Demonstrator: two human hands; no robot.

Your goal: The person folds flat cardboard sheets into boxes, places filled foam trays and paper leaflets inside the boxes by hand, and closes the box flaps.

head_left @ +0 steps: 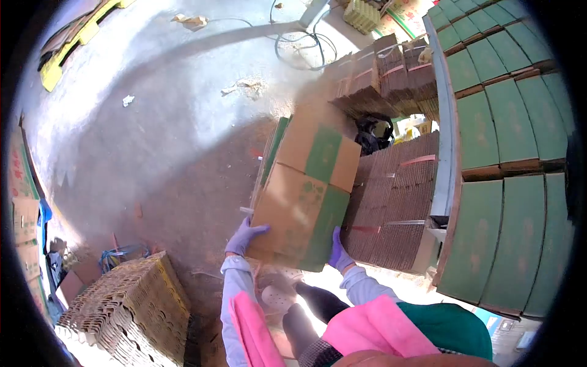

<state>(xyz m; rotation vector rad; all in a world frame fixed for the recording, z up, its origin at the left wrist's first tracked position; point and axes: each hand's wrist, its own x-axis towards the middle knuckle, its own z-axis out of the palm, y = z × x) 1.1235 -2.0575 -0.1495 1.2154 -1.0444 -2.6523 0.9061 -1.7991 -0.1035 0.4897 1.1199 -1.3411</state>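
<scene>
- A purple-gloved left hand (244, 237) lies at the left edge of a brown cardboard box with green panels (290, 214), low on that side, half open, one digit reaching over the brown face.
- A purple-gloved right hand (339, 252) presses the opposite, green side near its lower corner, fingers fairly straight; together the hands have hold of the box between them.
- The box is in front of the person, slanting up and to the right; what carries its weight cannot be told.
- Along its left edge runs a layer of green-faced cardboard (272, 153), either a flap or a separate piece.
- Room is tight on the right: the box's edge comes just beside a strapped stack of flattened brown cardboard (391, 208), whether touching or not is unclear.
- Beyond that stack, a long grey metal rail (447, 140) borders rows of closed green cardboard boxes (471, 232).
- Past the far end sit another brown cardboard bundle (391, 92) and a black bag-like item (371, 134).
- The wider room is leftward, over the grey concrete floor (153, 140), bounded lower left by a stack of ridged tan trays (143, 300) and far off by a yellow pallet (54, 73).
</scene>
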